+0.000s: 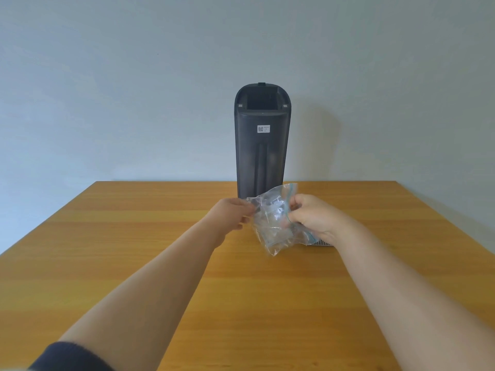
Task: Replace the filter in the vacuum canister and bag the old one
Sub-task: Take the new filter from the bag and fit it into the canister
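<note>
Both hands, left hand (232,214) and right hand (310,216), pinch the crumpled zip bag (273,218) mid-table (134,236), canister (262,145) at the far edge, loads of bare wood around.

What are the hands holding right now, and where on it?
A clear zip bag: the left hand pinches its left edge, the right hand grips the blue zip edge.

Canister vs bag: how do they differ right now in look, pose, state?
The canister is dark, rigid and opaque; the bag is clear, crumpled plastic with a blue zip edge. The canister stands upright on the table, untouched; the bag is held above it, pinched by the left hand and right hand. Both sit centre-frame.
</note>
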The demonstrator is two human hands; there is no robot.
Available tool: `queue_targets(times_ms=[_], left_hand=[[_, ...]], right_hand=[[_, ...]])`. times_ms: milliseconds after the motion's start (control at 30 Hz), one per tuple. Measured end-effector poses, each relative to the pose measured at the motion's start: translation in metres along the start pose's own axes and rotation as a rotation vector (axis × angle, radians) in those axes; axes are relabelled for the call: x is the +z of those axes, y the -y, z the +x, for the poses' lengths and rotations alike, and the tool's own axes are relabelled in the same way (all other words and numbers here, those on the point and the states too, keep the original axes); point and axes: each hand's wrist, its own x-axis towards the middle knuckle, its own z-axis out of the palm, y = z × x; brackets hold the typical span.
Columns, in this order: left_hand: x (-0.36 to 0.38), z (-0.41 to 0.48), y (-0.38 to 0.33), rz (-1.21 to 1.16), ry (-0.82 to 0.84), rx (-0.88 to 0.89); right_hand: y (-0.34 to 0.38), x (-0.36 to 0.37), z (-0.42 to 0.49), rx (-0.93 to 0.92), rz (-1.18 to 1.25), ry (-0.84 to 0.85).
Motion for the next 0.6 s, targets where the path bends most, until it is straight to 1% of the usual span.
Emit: queue_targets(times_ms=[133, 267, 433, 600], left_hand=[[0.001, 0.000, -0.001, -0.059, -0.020, -0.010], [0.001, -0.003, -0.001, -0.046, -0.069, -0.061], [0.008, -0.009, -0.009, -0.015, -0.056, -0.119], [0.012, -0.011, -0.018, 0.064, -0.059, -0.187]], right_hand=[[-0.001, -0.007, -0.004, -0.026, 0.074, 0.053], [-0.001, -0.015, -0.005, -0.049, 0.106, 0.034], [-0.003, -0.015, -0.003, -0.022, 0.239, -0.077], [-0.003, -0.009, 0.003, -0.012, 0.303, -0.190]])
